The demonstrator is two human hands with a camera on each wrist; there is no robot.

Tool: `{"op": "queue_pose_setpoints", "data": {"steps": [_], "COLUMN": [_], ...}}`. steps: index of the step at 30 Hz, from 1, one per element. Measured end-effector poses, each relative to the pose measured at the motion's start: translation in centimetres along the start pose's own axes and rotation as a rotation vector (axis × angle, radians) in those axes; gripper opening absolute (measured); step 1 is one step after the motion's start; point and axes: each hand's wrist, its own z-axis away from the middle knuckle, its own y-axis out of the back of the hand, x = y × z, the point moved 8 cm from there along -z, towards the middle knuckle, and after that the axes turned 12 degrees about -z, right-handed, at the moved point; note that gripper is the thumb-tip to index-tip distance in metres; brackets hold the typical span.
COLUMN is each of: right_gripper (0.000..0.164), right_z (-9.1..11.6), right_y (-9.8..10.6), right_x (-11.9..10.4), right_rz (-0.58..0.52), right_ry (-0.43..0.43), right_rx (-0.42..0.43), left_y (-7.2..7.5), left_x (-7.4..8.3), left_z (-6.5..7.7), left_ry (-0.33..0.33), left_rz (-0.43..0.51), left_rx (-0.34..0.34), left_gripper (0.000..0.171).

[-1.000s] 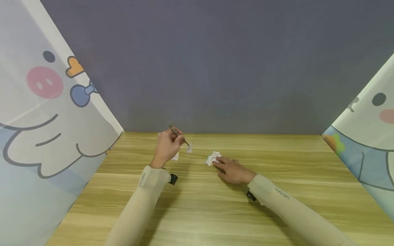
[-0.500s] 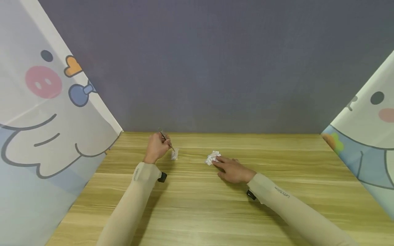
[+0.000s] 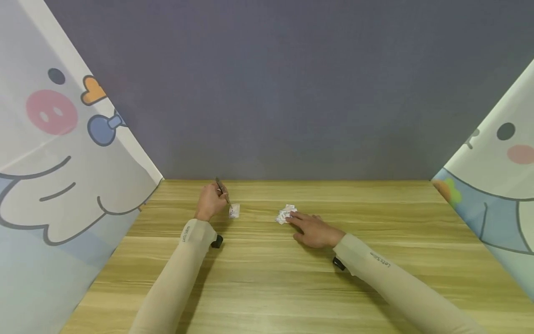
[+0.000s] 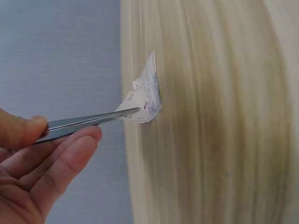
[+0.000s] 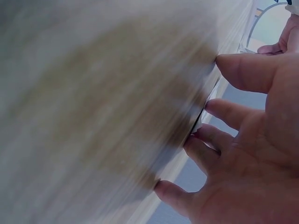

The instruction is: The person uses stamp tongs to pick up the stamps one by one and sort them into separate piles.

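Note:
Pinched between the thumb and fingers of my left hand [image 3: 211, 200] is a pair of metal tweezers [image 4: 84, 125]. The tweezers' tips meet a small printed paper piece [image 4: 145, 100], whitish with bluish print, its corner curling up at the left of the table. My right hand [image 3: 317, 231] rests on the table with fingers spread. Its fingertips [image 3: 294, 215] press on the near right edge of a loose heap of similar paper pieces [image 3: 285, 214]. In the right wrist view the palm faces the camera and the fingertips [image 5: 161, 185] meet the tabletop.
The wood-grain table [image 3: 267, 278] ends at a grey panel [image 3: 267, 93] behind both hands. Cartoon-printed sheets [image 3: 41, 153] stand at the left and right sides. A black wrist camera [image 3: 217, 241] hangs below the left sleeve.
My left hand has moved left with the tweezers, carrying one paper piece to where another lay; the two now overlap in view. The right hand has stayed on the heap.

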Motion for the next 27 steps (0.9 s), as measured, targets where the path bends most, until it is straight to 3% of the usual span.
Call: {"op": "queue_pose_setpoints", "data": {"steps": [3,8,11,14,20,27], "right_gripper": [0.053,0.052,0.052,0.052,0.052,0.053], "right_z": [0.0,-0.1,-0.1,-0.1,-0.2,-0.5], "right_y": [0.0,0.1,0.2,0.3,0.6,0.2], "right_x": [0.0,0.0,0.1,0.1,0.0,0.0], "right_rz": [0.006,0.009,0.006,-0.001,-0.004,-0.002], "right_ry": [0.006,0.015,0.021,0.025,0.024,-0.002], "right_rx": [0.004,0.015,0.020,0.024,0.032,0.005], "left_y": [0.2,1.3,2.0,1.9,0.0,-3.3], "left_x": [-0.2,-0.4,0.3,1.8,5.6,8.5], "left_z": [0.1,0.3,0.4,0.5,0.8,0.5], "left_ry": [0.002,0.051,0.020,-0.026,-0.140,-0.179], "left_rz": [-0.008,-0.008,-0.019,-0.013,0.079,0.178], "left_rx": [0.000,0.066,0.112,0.115,0.052,-0.032], "left_gripper": [0.014,0.015,0.015,0.015,0.007,0.004]}}
